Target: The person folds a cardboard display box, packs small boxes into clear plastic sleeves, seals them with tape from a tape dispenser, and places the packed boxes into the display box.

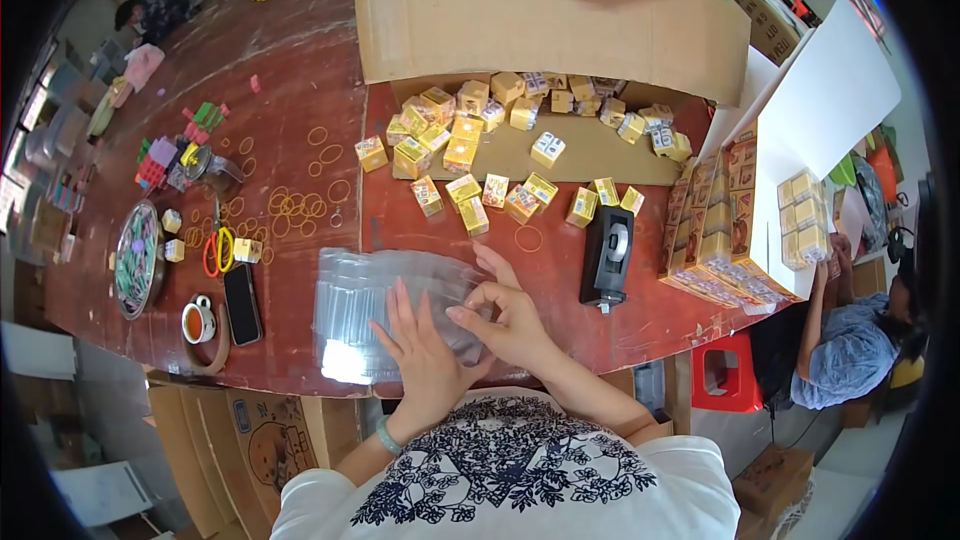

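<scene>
A stack of clear plastic bags [350, 305] lies at the table's front edge, shiny where light strikes it. My left hand [425, 355] rests flat on the stack with its fingers spread. At the right side of the stack, my right hand [510, 325] has thumb and forefinger pinched at the edge of the plastic; its other fingers are raised. Exactly how many layers the pinch holds cannot be made out. Beyond my hands, small yellow boxes [470, 215] lie loose on the table. To the right stands a black tape dispenser [605, 255].
An open cardboard box [550, 20] at the back spills more small boxes. At right, a white carton [745, 210] holds stacked packs; a co-worker [850, 345] sits beyond. At left are rubber bands [295, 205], scissors [220, 252], a phone [242, 302] and a teacup [199, 320].
</scene>
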`<state>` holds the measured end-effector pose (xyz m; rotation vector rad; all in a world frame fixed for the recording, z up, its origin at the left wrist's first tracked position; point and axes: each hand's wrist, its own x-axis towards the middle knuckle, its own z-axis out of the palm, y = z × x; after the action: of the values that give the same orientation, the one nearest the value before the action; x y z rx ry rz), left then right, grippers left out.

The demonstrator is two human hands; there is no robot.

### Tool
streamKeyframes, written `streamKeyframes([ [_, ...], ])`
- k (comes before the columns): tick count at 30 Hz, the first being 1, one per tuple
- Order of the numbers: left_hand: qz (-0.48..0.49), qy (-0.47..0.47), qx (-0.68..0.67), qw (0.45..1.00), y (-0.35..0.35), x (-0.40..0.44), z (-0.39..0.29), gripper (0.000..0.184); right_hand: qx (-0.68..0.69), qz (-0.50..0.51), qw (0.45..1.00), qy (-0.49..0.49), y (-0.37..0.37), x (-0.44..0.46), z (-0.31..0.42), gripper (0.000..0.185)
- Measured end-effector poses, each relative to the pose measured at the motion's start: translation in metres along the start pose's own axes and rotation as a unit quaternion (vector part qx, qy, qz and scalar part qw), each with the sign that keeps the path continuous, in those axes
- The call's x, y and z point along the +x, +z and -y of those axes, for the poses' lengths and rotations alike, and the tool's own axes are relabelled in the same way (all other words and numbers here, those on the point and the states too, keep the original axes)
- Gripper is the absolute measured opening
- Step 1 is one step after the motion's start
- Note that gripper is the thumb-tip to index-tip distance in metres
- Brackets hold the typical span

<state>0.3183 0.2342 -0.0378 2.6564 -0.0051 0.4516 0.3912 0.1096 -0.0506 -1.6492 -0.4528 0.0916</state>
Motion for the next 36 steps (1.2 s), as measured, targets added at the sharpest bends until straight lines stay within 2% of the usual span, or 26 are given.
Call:
streamKeyframes([
  [6,-0.030,0.016,-0.055,0.998,0.001,0.010,0.007,0.097,0.118,0.024,0.991,0.051,-0.014,0.003,0.035,0.012],
  [8,0.062,-0.059,-0.165,0.983,-0.018,0.027,0.004,0.088,0.010,0.035,0.999,-0.006,-0.021,0.003,0.037,0.010],
  [10,0.155,-0.132,-0.271,0.941,-0.031,0.037,0.004,0.079,-0.098,0.044,0.992,-0.061,-0.028,0.002,0.040,0.010],
  [11,0.158,-0.130,-0.271,0.941,-0.029,0.036,0.009,0.079,-0.104,0.043,0.991,-0.070,-0.032,0.001,0.043,0.013],
  [13,0.162,-0.120,-0.383,0.902,-0.016,0.030,0.022,0.067,-0.112,0.042,0.989,-0.082,-0.039,0.005,0.044,0.017],
  [15,0.160,-0.104,-0.489,0.851,-0.005,0.027,0.031,0.056,0.034,-0.045,0.997,-0.059,-0.050,0.018,0.033,0.026],
  [16,0.158,-0.101,-0.489,0.852,-0.003,0.028,0.031,0.056,-0.006,-0.096,0.995,-0.034,-0.059,0.028,0.019,0.030],
  [17,0.152,-0.136,-0.563,0.801,-0.002,0.028,0.031,0.051,-0.045,-0.147,0.988,-0.006,-0.068,0.040,0.000,0.034],
  [18,0.148,-0.171,-0.632,0.742,-0.001,0.026,0.030,0.046,-0.122,-0.181,0.975,-0.048,-0.076,0.055,-0.019,0.041],
  [19,0.143,-0.205,-0.694,0.675,0.000,0.024,0.029,0.042,-0.280,-0.188,0.939,-0.070,-0.085,0.070,-0.049,0.044],
  [20,0.135,-0.238,-0.750,0.602,0.001,0.022,0.029,0.037,-0.430,-0.188,0.879,-0.090,-0.093,0.082,-0.072,0.047],
  [21,0.135,-0.239,-0.750,0.602,0.002,0.020,0.027,0.037,-0.430,-0.187,0.879,-0.089,-0.097,0.090,-0.079,0.047],
  [25,0.097,-0.329,-0.783,0.519,0.007,0.012,0.021,0.033,-0.508,-0.097,0.856,-0.005,-0.103,0.109,-0.096,0.045],
  [28,0.058,-0.379,-0.751,0.538,0.011,0.010,0.031,0.034,-0.444,-0.139,0.884,-0.032,-0.099,0.077,-0.056,0.051],
  [30,0.026,-0.431,-0.712,0.554,0.016,0.007,0.039,0.034,-0.259,-0.165,0.948,-0.085,-0.088,0.039,-0.028,0.052],
  [32,0.086,-0.331,-0.827,0.445,0.021,0.007,0.051,0.034,-0.288,-0.147,0.942,-0.091,-0.078,0.012,-0.045,0.052],
  [33,0.084,-0.347,-0.823,0.442,0.029,0.005,0.055,0.034,-0.315,-0.129,0.935,-0.101,-0.071,-0.005,-0.058,0.051],
  [35,0.156,-0.289,-0.872,0.363,0.045,-0.002,0.063,0.034,-0.365,-0.088,0.918,-0.127,-0.058,-0.037,-0.075,0.051],
  [36,0.151,-0.297,-0.870,0.363,0.045,-0.007,0.063,0.034,-0.361,-0.082,0.921,-0.122,-0.055,-0.048,-0.075,0.051],
])
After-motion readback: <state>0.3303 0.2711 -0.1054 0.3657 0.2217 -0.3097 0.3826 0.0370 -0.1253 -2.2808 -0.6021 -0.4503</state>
